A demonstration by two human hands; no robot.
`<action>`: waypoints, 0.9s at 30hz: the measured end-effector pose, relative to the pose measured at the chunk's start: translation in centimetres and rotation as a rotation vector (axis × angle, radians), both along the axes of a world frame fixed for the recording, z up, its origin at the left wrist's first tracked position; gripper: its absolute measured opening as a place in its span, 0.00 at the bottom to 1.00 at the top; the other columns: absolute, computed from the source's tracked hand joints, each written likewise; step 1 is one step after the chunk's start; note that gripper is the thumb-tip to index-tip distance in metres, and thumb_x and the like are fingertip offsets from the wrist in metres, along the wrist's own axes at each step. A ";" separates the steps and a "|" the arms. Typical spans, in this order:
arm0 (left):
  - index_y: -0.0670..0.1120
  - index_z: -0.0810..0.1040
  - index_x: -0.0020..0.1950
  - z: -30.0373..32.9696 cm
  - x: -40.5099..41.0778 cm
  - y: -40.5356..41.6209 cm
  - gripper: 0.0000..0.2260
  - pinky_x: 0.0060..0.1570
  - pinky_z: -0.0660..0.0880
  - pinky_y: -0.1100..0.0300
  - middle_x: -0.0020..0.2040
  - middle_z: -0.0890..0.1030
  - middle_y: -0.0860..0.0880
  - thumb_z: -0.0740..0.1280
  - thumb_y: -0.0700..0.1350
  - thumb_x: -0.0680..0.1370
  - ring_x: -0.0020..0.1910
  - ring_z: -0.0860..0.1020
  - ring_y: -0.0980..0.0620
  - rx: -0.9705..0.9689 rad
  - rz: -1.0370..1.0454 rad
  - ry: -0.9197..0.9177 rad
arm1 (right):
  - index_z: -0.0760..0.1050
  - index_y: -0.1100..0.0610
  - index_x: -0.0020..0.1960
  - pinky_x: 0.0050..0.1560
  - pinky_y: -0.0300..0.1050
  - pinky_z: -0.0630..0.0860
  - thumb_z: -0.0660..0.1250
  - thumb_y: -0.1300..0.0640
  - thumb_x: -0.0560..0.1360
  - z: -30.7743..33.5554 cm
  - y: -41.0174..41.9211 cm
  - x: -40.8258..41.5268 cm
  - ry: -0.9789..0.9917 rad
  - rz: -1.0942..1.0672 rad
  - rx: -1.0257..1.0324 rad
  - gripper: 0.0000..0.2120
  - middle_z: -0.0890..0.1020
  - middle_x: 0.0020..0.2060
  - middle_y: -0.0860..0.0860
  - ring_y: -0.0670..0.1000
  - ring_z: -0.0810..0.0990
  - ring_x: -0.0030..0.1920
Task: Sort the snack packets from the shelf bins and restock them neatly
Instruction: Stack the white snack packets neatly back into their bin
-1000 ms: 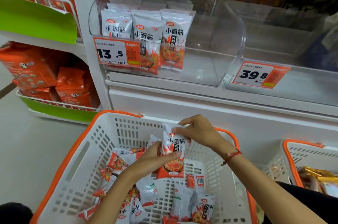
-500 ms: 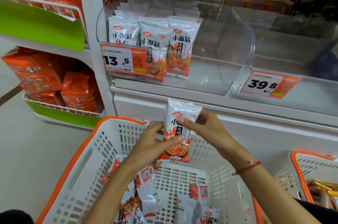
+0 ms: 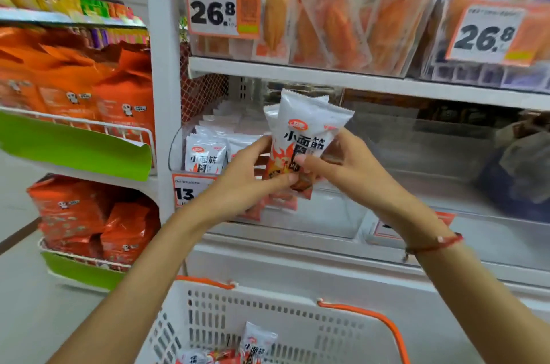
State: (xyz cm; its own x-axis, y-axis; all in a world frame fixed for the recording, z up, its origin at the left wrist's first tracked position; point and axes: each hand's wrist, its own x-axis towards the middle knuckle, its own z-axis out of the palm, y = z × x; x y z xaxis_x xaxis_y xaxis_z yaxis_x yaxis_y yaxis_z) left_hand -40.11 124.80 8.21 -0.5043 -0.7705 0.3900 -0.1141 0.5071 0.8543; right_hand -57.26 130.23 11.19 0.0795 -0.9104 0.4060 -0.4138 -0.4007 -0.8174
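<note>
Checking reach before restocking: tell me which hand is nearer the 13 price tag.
Left. The left hand grips the packets right beside the 13 price tag, partly covering it. The right hand holds them farther to the right.

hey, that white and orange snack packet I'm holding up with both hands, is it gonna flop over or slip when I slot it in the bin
The white and orange foil snack packet stands upright above both hands, so it is probably fairly stiff. Its glossy film looks slippery. It seems light, since fingertips alone hold it.
</note>
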 end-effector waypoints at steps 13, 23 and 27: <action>0.48 0.54 0.79 -3.5 1.5 -6.1 0.25 0.73 0.55 0.54 0.78 0.58 0.51 0.57 0.49 0.82 0.76 0.53 0.52 -0.430 0.449 -0.687 | 0.81 0.59 0.53 0.56 0.53 0.79 0.79 0.52 0.66 -4.5 -9.5 -2.4 0.311 -0.192 0.260 0.18 0.85 0.49 0.53 0.50 0.83 0.50; 0.54 0.60 0.77 -3.7 1.5 -6.5 0.26 0.74 0.54 0.52 0.77 0.61 0.55 0.59 0.60 0.80 0.76 0.55 0.55 -0.422 0.464 -0.554 | 0.67 0.52 0.71 0.44 0.37 0.77 0.76 0.54 0.70 -1.0 -8.3 -3.6 0.399 -0.068 0.290 0.32 0.71 0.61 0.50 0.48 0.78 0.50; 0.54 0.62 0.76 -4.0 1.6 -7.2 0.24 0.73 0.55 0.52 0.76 0.62 0.55 0.62 0.53 0.81 0.75 0.56 0.54 -0.452 0.465 -0.570 | 0.70 0.56 0.69 0.39 0.41 0.81 0.75 0.55 0.71 -1.3 -8.7 -3.6 0.402 -0.003 0.337 0.28 0.73 0.64 0.52 0.51 0.81 0.48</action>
State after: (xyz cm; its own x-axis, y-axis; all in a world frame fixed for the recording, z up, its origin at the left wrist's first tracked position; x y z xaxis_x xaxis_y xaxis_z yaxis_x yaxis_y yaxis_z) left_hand -38.55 117.57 4.21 -0.3877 -0.7792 0.4925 -0.7444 0.5798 0.3314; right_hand -60.83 121.50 9.93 0.1658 -0.9857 0.0282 -0.7222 -0.1409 -0.6772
